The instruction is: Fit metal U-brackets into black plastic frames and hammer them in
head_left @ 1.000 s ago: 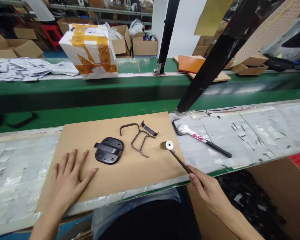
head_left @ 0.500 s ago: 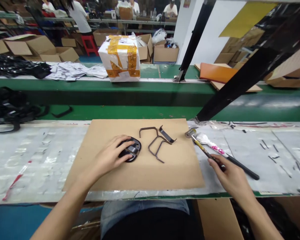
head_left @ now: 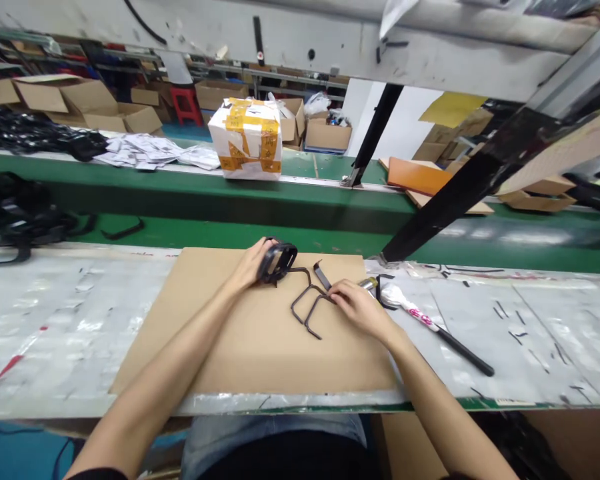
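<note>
My left hand (head_left: 258,263) grips a black rounded frame-like part (head_left: 279,263), tilted up on its edge above the far side of the cardboard sheet. My right hand (head_left: 356,304) has its fingertips closed on the near end of a black bent flat strip (head_left: 322,275). Bent dark wire pieces (head_left: 303,313) lie on the cardboard between my hands, close to the right fingertips. Just behind the right hand shows the metal head of a hammer (head_left: 368,285), its handle hidden. Farther right lies a black-handled tool with a white wrapped head (head_left: 443,330).
The cardboard sheet (head_left: 260,363) covers the middle of the bench. A black slanted post (head_left: 430,207) rises behind it on the right. Black parts (head_left: 20,210) are heaped at left; a taped white box (head_left: 247,140) and paper slips (head_left: 140,150) sit on the green ledge.
My right hand has let go of the hammer and moved left to the bent strip. My left hand has lifted the black part off the cardboard and tilted it. The view has shifted upward.
</note>
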### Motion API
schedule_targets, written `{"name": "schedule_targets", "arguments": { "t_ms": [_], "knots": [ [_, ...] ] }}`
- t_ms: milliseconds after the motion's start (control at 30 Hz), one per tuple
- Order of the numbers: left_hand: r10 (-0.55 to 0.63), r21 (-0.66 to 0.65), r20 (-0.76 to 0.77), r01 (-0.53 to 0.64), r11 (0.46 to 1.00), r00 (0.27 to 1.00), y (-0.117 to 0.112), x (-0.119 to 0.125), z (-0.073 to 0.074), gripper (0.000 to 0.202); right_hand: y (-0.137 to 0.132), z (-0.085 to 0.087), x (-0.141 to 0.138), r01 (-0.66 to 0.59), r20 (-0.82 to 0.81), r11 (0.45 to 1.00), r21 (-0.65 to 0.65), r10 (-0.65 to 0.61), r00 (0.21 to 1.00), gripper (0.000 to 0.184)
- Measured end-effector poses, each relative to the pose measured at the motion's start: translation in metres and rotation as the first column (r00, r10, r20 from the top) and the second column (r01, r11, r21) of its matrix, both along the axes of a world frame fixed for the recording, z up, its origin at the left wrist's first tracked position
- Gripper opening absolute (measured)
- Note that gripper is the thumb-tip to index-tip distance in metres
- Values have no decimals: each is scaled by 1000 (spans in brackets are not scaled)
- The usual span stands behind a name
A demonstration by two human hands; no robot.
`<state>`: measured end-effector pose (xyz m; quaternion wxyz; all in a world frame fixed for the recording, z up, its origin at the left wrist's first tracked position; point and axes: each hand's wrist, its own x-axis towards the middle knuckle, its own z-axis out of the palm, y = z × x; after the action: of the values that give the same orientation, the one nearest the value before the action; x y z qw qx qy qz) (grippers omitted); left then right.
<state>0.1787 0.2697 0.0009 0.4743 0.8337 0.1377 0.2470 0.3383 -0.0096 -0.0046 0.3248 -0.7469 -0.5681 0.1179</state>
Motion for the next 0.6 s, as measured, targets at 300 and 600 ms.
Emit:
{"name": "schedule_targets", "arguments": {
  "t_ms": [300,600],
  "knots": [
    [-33,-86,-133,21,996,991,-36,-12,-28,48,-48,-34,-29,216,-128,967,132,-200,972,24],
    [67,-371,24,-53,927,998,-27,6,-38,46,-38,-17,-21,385,-279,902,196,-325,904,26]
  ]
}}
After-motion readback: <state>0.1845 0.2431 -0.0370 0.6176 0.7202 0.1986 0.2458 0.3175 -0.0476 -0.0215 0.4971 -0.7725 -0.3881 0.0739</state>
